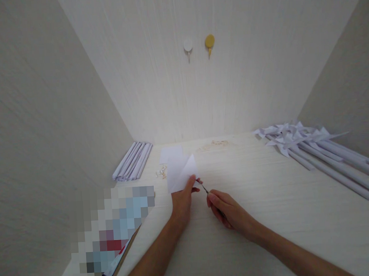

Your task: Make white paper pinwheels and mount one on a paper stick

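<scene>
My left hand (184, 196) is closed on a square sheet of white paper (178, 171), with the thumb pressed on its lower right. A diagonal crease or fold runs across the sheet. In my right hand (224, 206) is a thin dark metal tool, seemingly a pair of scissors (204, 188), its handle mostly hidden by the fingers. The tip reaches the paper's lower right edge beside my left fingers. Whether the blades are apart is too small to tell. Another white paper square (171, 154) lies flat behind the held sheet.
Rolled white paper sticks (133, 161) lie at the left. Several white paper pinwheels (292, 135) on paper sticks are piled at the right. Small pale pieces (162, 172) and brownish bits (219, 143) lie on the table. A blurred phone-like object (122, 237) rests front left. Two hooks (209, 41) are on the wall.
</scene>
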Tool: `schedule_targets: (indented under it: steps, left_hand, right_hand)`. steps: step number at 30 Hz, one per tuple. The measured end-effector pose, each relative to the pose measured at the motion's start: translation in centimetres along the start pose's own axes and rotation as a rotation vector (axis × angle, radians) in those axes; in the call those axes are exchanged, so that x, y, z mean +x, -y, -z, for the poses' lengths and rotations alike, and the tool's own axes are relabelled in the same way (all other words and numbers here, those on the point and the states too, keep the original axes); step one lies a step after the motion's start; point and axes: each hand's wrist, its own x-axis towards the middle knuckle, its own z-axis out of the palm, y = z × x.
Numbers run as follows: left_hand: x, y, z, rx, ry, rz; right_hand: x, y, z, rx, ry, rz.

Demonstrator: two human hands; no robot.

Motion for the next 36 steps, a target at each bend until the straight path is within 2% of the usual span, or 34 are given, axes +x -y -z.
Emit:
schedule_targets:
  steps: [3,7,9,13,21,29,32,36]
  left_hand:
    - [0.1,-0.1,0.1,-0.031,0.001,-0.003]
    - [-0.2,0.6,0.1,-0.029,0.015,0.02]
    - [-0.4,1.1,0.1,0.001,0.072,0.033]
    - [-1.0,1.6,-0.1,0.073,0.17,0.075]
    - [0.0,0.4,0.0,-0.095,0.11,0.075]
    - [-0.3,0.6,0.0,0.174,0.27,0.061]
    - [-1.0,0.4,-0.1,0.284,0.293,0.07]
    - [-1.3,0.4,-0.3,0.292,0.192,0.092]
  right_hand:
    - [0.0,0.2,-0.1,0.104,-0.025,-0.003]
    - [0.2,0.2,-0.2,0.245,-0.163,0.05]
    - [0.3,0.1,-0.3,0.272,-0.211,0.051]
    - [0.3,0.1,-0.2,0.291,-0.222,0.067]
    - [0.4,0.1,0.3,0.402,-0.341,0.058]
    - [1.1,0.2,1.5,0.61,-0.567,0.147]
    - [1.2,0.2,1.7,0.613,-0.569,0.166]
    - [1.1,0.0,1.3,0.497,-0.509,0.119]
